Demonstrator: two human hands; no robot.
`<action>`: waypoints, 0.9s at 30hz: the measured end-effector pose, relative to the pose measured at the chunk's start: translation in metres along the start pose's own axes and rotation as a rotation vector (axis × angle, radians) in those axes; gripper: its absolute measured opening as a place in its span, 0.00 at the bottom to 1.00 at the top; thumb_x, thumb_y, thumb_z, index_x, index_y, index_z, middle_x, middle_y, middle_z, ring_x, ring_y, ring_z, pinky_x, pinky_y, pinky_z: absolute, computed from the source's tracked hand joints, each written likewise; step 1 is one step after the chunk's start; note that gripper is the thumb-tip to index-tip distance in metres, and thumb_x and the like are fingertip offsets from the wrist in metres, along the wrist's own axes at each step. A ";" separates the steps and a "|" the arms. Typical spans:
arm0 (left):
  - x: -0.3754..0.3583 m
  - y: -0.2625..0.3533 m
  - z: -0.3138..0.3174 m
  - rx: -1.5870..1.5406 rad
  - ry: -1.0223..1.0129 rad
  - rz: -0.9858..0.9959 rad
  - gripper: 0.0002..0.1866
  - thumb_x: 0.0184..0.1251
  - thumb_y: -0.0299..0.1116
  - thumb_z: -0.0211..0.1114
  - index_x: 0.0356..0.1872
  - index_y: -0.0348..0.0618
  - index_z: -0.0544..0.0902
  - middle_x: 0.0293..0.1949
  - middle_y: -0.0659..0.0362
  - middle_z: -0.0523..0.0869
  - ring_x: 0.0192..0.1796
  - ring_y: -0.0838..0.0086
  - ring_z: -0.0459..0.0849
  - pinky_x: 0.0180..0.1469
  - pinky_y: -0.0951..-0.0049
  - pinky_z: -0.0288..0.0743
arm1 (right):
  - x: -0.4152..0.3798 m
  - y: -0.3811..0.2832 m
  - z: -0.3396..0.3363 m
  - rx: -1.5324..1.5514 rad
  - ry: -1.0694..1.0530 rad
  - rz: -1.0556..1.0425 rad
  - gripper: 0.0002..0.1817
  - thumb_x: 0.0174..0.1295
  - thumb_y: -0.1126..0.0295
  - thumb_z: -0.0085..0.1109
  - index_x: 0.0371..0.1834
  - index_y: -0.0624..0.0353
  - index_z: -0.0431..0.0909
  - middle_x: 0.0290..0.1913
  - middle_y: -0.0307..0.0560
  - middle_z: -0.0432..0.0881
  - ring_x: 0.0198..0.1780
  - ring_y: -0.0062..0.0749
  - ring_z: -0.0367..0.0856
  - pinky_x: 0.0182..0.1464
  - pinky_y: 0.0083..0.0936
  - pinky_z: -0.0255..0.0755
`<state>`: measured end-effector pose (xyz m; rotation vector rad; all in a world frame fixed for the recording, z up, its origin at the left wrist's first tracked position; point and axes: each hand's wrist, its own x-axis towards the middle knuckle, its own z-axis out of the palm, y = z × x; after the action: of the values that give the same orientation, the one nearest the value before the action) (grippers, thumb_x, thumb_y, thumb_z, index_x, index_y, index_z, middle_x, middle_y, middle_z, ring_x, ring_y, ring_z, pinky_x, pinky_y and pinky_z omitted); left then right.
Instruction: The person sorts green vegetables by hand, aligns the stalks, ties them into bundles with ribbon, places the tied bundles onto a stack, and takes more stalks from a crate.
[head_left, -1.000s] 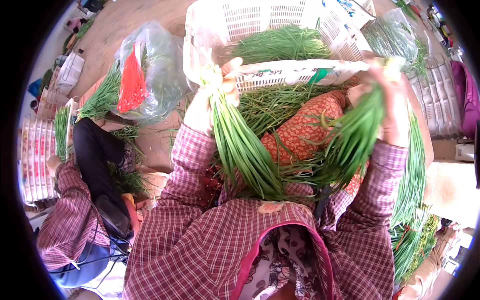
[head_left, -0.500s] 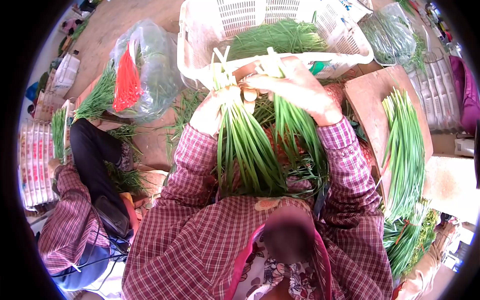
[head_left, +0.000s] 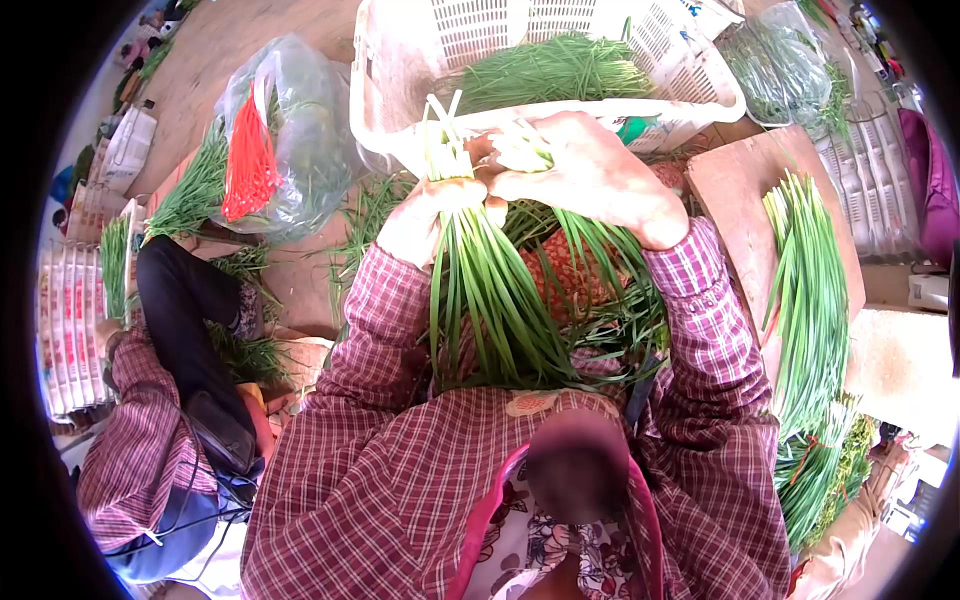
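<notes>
My left hand (head_left: 425,215) is wrapped round the pale stem ends of a bunch of long green leafy stalks (head_left: 495,290), whose leaves hang down towards my lap. Close beside it on the right, my right hand (head_left: 595,180) is closed on a smaller green bunch (head_left: 600,245); its white ends stick out above the fingers. The two hands nearly touch at the fingertips. Loose green leaves (head_left: 630,320) lie over my lap below the hands.
A white basket (head_left: 400,118) with green stalks stands ahead. Red ties (head_left: 250,165) hang at a plastic bag (head_left: 315,150) on the left. A board (head_left: 735,190) at the right bears a long green bunch (head_left: 810,290). A person's leg (head_left: 180,320) is at the left.
My right hand has turned and shifted slightly right, and the bunch in it now leans left at its white ends. My left hand has barely moved.
</notes>
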<state>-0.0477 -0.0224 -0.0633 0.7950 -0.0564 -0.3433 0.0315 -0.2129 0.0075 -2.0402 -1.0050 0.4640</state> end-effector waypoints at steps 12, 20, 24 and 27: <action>0.004 0.003 0.005 0.053 -0.082 0.017 0.34 0.59 0.26 0.64 0.68 0.34 0.65 0.47 0.51 0.86 0.38 0.75 0.84 0.42 0.77 0.82 | -0.019 0.031 -0.005 0.053 0.359 -0.058 0.19 0.58 0.52 0.65 0.41 0.56 0.85 0.34 0.46 0.87 0.34 0.34 0.84 0.41 0.30 0.76; 0.002 -0.002 0.005 0.177 0.018 0.041 0.21 0.59 0.24 0.66 0.55 0.33 0.78 0.42 0.51 0.87 0.37 0.71 0.86 0.43 0.75 0.82 | -0.010 0.013 0.007 0.148 0.255 -0.196 0.17 0.58 0.54 0.64 0.37 0.58 0.84 0.28 0.41 0.85 0.29 0.24 0.83 0.34 0.24 0.77; -0.001 0.003 0.016 0.182 -0.012 0.037 0.30 0.58 0.25 0.67 0.64 0.33 0.72 0.40 0.53 0.88 0.35 0.74 0.84 0.43 0.74 0.80 | -0.027 0.020 -0.026 -0.169 0.448 0.252 0.17 0.58 0.52 0.65 0.37 0.54 0.84 0.25 0.40 0.84 0.26 0.24 0.81 0.34 0.24 0.76; 0.003 0.002 0.022 0.293 -0.029 0.063 0.30 0.58 0.26 0.67 0.64 0.33 0.72 0.39 0.54 0.88 0.34 0.75 0.84 0.42 0.75 0.80 | -0.021 0.023 -0.021 -0.154 0.579 0.096 0.18 0.60 0.50 0.64 0.38 0.55 0.85 0.28 0.40 0.85 0.27 0.22 0.81 0.33 0.25 0.75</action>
<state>-0.0481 -0.0369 -0.0467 1.0760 -0.1612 -0.2899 0.0432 -0.2485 0.0017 -2.1783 -0.6025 -0.1659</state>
